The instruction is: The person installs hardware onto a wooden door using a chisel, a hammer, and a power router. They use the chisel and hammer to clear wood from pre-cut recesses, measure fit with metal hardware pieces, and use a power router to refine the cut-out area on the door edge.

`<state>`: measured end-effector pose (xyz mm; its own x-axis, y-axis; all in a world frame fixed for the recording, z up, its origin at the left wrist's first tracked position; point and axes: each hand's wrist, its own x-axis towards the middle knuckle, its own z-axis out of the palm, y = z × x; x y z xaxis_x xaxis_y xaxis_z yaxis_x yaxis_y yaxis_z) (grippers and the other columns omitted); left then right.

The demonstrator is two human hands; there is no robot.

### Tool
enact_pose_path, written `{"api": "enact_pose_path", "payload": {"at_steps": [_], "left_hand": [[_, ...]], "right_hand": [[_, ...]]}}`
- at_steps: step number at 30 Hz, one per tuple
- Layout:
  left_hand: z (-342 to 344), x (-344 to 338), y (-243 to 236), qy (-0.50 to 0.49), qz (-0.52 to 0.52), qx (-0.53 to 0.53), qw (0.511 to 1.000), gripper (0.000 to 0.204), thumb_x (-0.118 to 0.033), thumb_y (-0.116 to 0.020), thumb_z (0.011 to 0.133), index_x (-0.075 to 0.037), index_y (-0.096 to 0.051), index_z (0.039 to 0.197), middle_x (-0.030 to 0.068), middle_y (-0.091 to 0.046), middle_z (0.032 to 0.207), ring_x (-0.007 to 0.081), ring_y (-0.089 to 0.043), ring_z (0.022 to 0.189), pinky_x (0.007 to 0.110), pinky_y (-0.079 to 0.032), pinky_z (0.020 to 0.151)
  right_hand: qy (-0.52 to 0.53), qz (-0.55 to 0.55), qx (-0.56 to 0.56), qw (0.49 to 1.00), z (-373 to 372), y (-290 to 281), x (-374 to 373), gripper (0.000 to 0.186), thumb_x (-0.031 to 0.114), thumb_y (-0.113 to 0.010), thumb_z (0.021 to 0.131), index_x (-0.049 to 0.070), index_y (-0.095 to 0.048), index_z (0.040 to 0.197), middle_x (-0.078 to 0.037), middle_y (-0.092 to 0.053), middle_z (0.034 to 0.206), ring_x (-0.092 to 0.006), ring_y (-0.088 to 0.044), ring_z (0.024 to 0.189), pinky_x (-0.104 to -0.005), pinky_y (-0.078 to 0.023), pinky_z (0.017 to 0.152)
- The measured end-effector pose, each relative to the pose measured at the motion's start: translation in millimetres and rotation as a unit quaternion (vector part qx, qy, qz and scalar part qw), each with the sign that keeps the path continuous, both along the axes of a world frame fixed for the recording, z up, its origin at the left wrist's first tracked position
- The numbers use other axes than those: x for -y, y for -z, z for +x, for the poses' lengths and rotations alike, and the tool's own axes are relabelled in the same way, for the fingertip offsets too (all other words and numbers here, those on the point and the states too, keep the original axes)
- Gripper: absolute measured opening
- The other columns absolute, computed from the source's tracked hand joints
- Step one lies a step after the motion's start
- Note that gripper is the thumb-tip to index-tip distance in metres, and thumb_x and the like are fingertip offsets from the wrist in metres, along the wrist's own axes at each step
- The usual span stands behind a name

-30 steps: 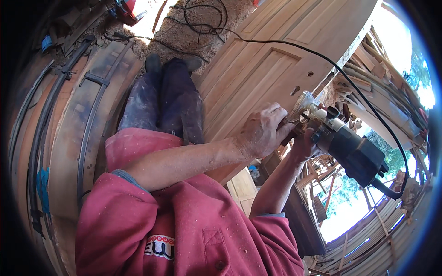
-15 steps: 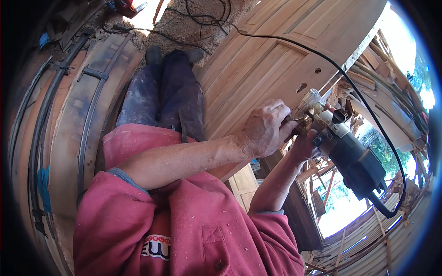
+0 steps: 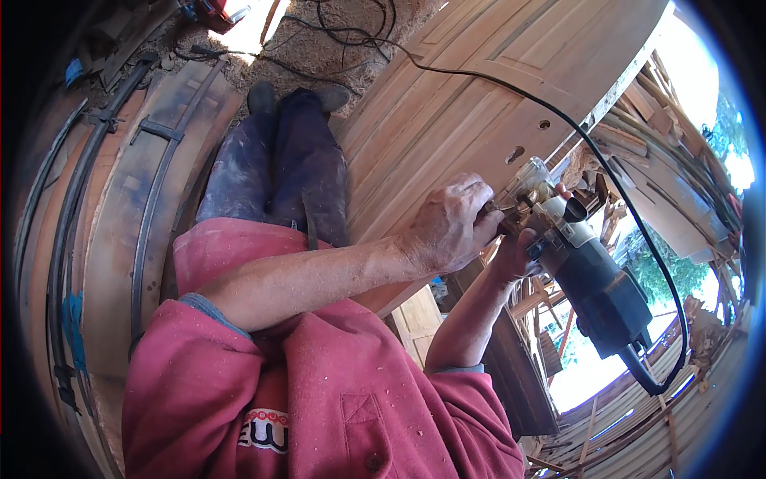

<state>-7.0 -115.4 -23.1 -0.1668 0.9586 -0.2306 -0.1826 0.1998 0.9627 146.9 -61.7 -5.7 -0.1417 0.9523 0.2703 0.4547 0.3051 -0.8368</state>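
1. At 9 o'clock from the view's centre, long brown boards (image 3: 116,223) lie side by side; a dark bar clamp (image 3: 148,223) runs along them, and a blue patch (image 3: 73,323) shows further out, past 8 o'clock.
2. At 11 o'clock, dark boots (image 3: 262,97) and dusty trousers (image 3: 275,168) show; a loosely looped cord lies on the littered ground just beyond.
3. Just off centre, towards 2 o'clock, is the left hand (image 3: 451,219); its bent fingers are closed on a small part at the tool's base, too hidden to identify.
4. At 1 o'clock, a panelled wooden door (image 3: 471,120) slants away; two holes pierce it near its right edge.
5. Towards 3 o'clock, close beside the left, the right hand (image 3: 523,254) is wrapped round the base of the power tool (image 3: 598,299); its dark body points to 4 o'clock, its clear guard (image 3: 533,172) to 1.
6. Nearer the rim, between 2 and 3 o'clock, timber (image 3: 678,176) is piled.
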Motion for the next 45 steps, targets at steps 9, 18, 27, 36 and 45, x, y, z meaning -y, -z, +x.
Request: {"api": "enact_pose_path", "payload": {"at_steps": [9,18,27,36,45], "left_hand": [[2,1,4,0.012,0.013,-0.007,1.000,0.020,-0.014,-0.067,0.090,0.003,-0.056,0.089,0.0163,-0.058,0.082,0.0343,-0.064,0.073,0.044,-0.049,0.067],[4,-6,4,-0.001,0.010,0.002,1.000,0.020,-0.014,-0.068,0.090,0.003,-0.056,0.088,0.0162,-0.058,0.079,0.0333,-0.063,0.069,0.044,-0.048,0.065],[6,-18,6,-0.016,0.009,0.000,1.000,0.022,-0.014,-0.069,0.089,0.002,-0.055,0.082,0.0148,-0.057,0.075,0.0321,-0.062,0.066,0.043,-0.047,0.062],[8,-37,7,-0.034,0.009,0.011,0.999,0.022,-0.013,-0.068,0.089,0.002,-0.055,0.080,0.0157,-0.056,0.074,0.0323,-0.062,0.064,0.043,-0.047,0.060],[15,-54,13,-0.048,0.009,-0.011,0.999,0.026,-0.018,-0.066,0.090,0.002,-0.054,0.079,0.0166,-0.055,0.074,0.0330,-0.061,0.065,0.044,-0.047,0.062]], "right_hand": [[0.036,0.006,0.057,0.998,-7,-2,-2,0.093,0.063,-0.080,0.077,0.003,-0.043,0.138,-0.016,-0.055,0.129,-0.0291,-0.055,0.125,-0.0448,-0.043,0.107],[0.040,0.007,0.021,0.999,-6,5,-8,0.098,0.061,-0.083,0.075,0.004,-0.039,0.142,-0.017,-0.054,0.130,-0.0298,-0.054,0.126,-0.0453,-0.044,0.106],[-0.004,0.028,-0.029,0.999,-4,8,-20,0.084,0.041,-0.081,0.084,-0.004,-0.041,0.143,-0.021,-0.054,0.137,-0.0320,-0.057,0.123,-0.0465,-0.048,0.106],[0.012,0.018,-0.043,0.999,-12,6,-38,0.090,0.044,-0.084,0.081,0.001,-0.038,0.146,-0.022,-0.054,0.140,-0.0329,-0.055,0.128,-0.0455,-0.047,0.109],[0.004,0.046,-0.035,0.998,-7,10,-61,0.074,0.034,-0.081,0.084,-0.004,-0.048,0.139,-0.022,-0.059,0.135,-0.0344,-0.059,0.124,-0.0490,-0.045,0.109]]}}
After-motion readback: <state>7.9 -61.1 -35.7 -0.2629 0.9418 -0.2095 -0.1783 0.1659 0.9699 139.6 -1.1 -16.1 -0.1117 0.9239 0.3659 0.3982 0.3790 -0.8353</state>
